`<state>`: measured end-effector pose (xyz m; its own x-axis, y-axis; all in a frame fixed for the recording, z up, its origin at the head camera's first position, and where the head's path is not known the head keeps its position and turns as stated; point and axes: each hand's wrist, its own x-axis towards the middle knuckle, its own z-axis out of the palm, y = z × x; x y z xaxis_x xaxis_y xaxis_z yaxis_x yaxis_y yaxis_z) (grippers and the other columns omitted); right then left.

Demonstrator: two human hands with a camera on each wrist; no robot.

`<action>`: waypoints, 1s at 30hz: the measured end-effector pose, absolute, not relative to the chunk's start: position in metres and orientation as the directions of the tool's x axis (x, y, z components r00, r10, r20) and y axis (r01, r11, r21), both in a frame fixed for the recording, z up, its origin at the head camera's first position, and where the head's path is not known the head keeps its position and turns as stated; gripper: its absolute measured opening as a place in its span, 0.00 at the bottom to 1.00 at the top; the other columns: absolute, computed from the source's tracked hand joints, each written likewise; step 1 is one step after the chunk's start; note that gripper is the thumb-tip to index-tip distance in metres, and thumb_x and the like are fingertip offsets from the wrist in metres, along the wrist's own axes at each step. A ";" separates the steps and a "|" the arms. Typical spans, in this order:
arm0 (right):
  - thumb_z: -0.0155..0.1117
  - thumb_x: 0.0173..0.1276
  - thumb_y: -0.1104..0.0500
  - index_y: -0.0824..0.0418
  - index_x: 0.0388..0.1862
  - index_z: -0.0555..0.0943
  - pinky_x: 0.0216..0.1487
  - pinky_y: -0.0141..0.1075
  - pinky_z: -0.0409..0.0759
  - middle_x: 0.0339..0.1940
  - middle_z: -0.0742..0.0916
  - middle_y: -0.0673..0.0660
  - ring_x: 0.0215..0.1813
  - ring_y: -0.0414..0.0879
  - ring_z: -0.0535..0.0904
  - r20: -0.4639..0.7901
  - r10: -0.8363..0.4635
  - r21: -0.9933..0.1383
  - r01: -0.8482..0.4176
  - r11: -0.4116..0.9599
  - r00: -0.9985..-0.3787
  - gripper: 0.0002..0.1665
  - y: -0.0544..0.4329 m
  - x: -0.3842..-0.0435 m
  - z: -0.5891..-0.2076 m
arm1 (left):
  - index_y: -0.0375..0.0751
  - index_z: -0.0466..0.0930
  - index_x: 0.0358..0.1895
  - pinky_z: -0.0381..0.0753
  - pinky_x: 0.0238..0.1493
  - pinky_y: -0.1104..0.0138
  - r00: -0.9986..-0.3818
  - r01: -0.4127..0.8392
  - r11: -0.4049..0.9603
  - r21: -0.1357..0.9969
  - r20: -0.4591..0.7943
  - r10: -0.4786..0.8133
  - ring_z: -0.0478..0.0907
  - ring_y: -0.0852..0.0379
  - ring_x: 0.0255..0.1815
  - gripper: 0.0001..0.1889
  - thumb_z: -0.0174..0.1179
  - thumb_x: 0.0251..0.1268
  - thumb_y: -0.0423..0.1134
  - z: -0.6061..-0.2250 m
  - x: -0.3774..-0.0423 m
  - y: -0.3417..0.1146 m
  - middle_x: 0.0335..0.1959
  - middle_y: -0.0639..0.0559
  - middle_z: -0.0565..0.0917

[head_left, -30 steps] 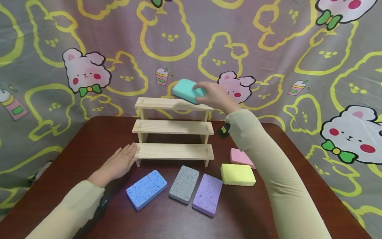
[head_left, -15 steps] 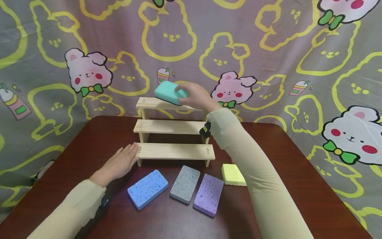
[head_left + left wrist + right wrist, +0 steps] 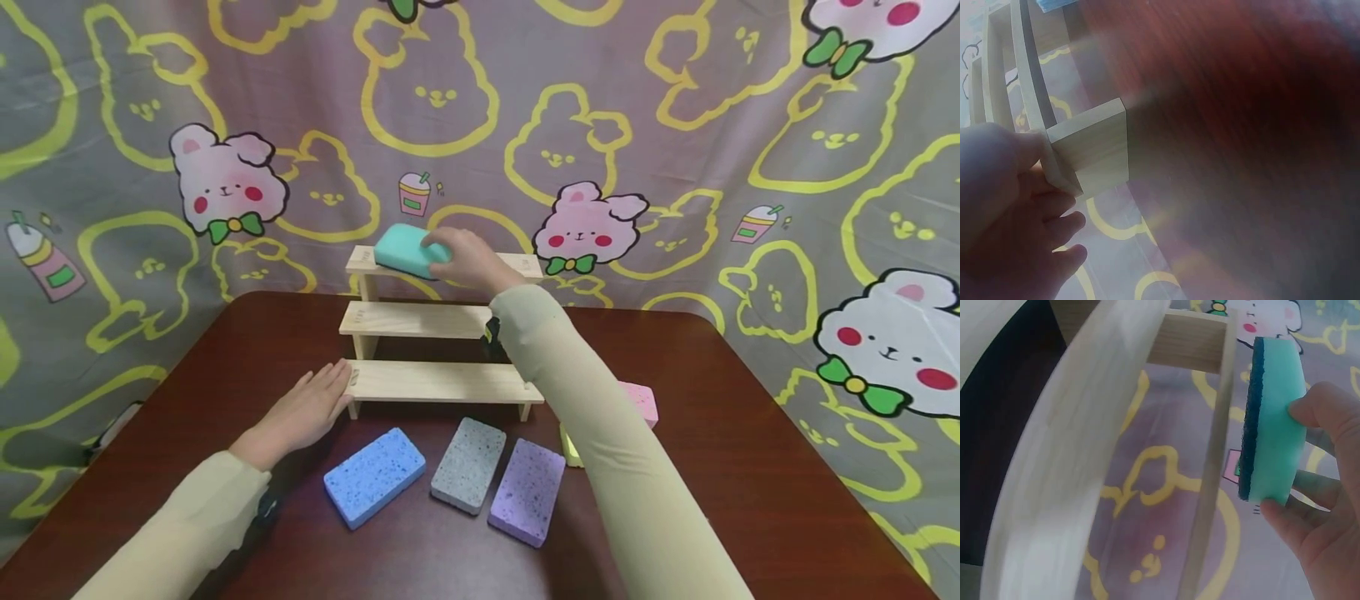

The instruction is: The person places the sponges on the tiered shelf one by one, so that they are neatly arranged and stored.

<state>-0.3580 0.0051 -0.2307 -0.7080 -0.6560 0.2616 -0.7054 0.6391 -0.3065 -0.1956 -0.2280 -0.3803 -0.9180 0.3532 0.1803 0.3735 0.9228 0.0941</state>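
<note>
My right hand (image 3: 468, 260) grips a teal sponge (image 3: 408, 250) between thumb and fingers, at the left part of the top board of a three-step wooden rack (image 3: 442, 381). In the right wrist view the sponge (image 3: 1282, 419) shows a dark scouring layer facing the top board (image 3: 1210, 481), with a narrow gap visible between them. My left hand (image 3: 303, 408) rests against the left end of the lowest board, fingers extended. The left wrist view has that hand (image 3: 1016, 206) touching the board's end beside a rack leg (image 3: 1094, 147).
On the dark red table (image 3: 285, 542) in front of the rack lie a blue sponge (image 3: 375, 475), a grey sponge (image 3: 468, 464) and a purple sponge (image 3: 528, 492). My right sleeve partly hides a yellow sponge (image 3: 570, 448) and a pink sponge (image 3: 640, 402). A patterned curtain (image 3: 465, 75) hangs behind.
My right hand has carried the teal sponge leftward along the top board and then lowered it toward the board's left part. The left hand has stayed at the rack's lowest board.
</note>
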 end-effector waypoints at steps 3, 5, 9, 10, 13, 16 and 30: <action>0.62 0.61 0.58 0.58 0.57 0.75 0.60 0.39 0.64 0.60 0.75 0.56 0.60 0.48 0.67 0.259 -0.664 -0.311 -0.711 0.630 -0.701 0.24 0.002 -0.360 -0.236 | 0.19 0.60 0.62 0.56 0.61 0.44 -0.919 0.371 0.924 0.094 0.177 0.352 0.58 0.32 0.63 0.25 0.46 0.70 0.37 -0.380 -0.196 -0.228 0.63 0.27 0.62; 0.61 0.62 0.58 0.59 0.57 0.75 0.60 0.39 0.64 0.60 0.75 0.56 0.61 0.48 0.67 0.261 -0.671 -0.308 -0.719 0.623 -0.694 0.23 0.000 -0.363 -0.238 | 0.19 0.59 0.62 0.56 0.61 0.44 -0.920 0.370 0.924 0.094 0.174 0.351 0.58 0.32 0.63 0.25 0.46 0.70 0.37 -0.380 -0.196 -0.228 0.63 0.27 0.62; 0.58 0.63 0.61 0.61 0.56 0.76 0.61 0.37 0.63 0.60 0.75 0.58 0.62 0.49 0.66 0.278 -0.678 -0.299 -0.732 0.612 -0.680 0.20 -0.003 -0.364 -0.242 | 0.19 0.59 0.62 0.56 0.61 0.44 -0.923 0.365 0.925 0.100 0.170 0.346 0.58 0.32 0.64 0.25 0.46 0.70 0.37 -0.380 -0.196 -0.228 0.63 0.27 0.61; 0.57 0.64 0.62 0.61 0.55 0.76 0.61 0.36 0.62 0.59 0.75 0.58 0.62 0.49 0.66 0.285 -0.676 -0.293 -0.733 0.614 -0.680 0.20 -0.003 -0.364 -0.243 | 0.19 0.59 0.62 0.55 0.61 0.44 -0.923 0.365 0.926 0.101 0.169 0.345 0.58 0.32 0.64 0.25 0.45 0.70 0.37 -0.380 -0.196 -0.228 0.63 0.27 0.61; 0.56 0.65 0.64 0.62 0.54 0.77 0.62 0.36 0.62 0.58 0.76 0.58 0.62 0.50 0.67 0.301 -0.663 -0.273 -0.728 0.629 -0.686 0.18 -0.006 -0.365 -0.245 | 0.19 0.59 0.63 0.55 0.61 0.44 -0.924 0.365 0.925 0.105 0.165 0.346 0.57 0.32 0.64 0.26 0.45 0.70 0.37 -0.381 -0.196 -0.228 0.63 0.27 0.61; 0.56 0.65 0.65 0.62 0.54 0.77 0.62 0.35 0.62 0.57 0.78 0.57 0.61 0.50 0.68 0.320 -0.645 -0.267 -0.720 0.641 -0.693 0.17 -0.008 -0.366 -0.248 | 0.19 0.59 0.63 0.55 0.62 0.44 -0.925 0.363 0.926 0.108 0.162 0.343 0.57 0.33 0.64 0.26 0.45 0.70 0.38 -0.382 -0.196 -0.228 0.64 0.27 0.61; 0.54 0.66 0.68 0.60 0.55 0.78 0.59 0.36 0.66 0.55 0.78 0.57 0.59 0.50 0.70 0.367 -0.589 -0.256 -0.687 0.680 -0.720 0.18 -0.018 -0.367 -0.255 | 0.20 0.59 0.63 0.55 0.62 0.44 -0.922 0.364 0.926 0.105 0.178 0.343 0.58 0.33 0.64 0.26 0.46 0.70 0.38 -0.382 -0.196 -0.228 0.63 0.28 0.62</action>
